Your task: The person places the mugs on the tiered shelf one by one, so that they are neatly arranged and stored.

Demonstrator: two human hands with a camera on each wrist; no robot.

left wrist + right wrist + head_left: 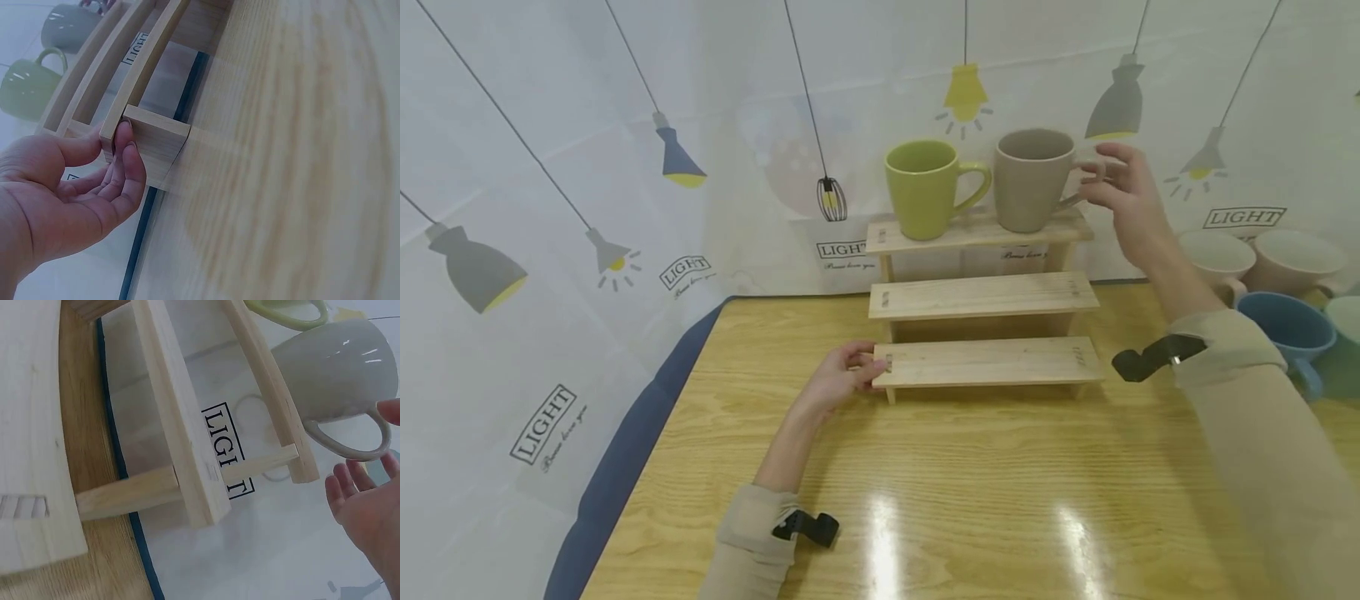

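A three-step wooden rack (985,297) stands against the backdrop. My left hand (847,375) pinches the left end of its lowest board, thumb on one face and fingertips on the other in the left wrist view. On the top board, a green mug (923,196) stands upright at the left. A grey-beige mug (1032,187) stands upright to its right, handle pointing right. My right hand (1123,196) is at this handle (350,452), the thumb and fingers on either side of it. The lower two boards carry no mugs.
At the right, behind and beside my right forearm, stand a blue mug (1285,325), two pale pinkish mugs (1300,262) and a pale green one (1347,317). The wooden table (970,483) reaches back to a printed white backdrop (760,75) with a blue strip along its edge.
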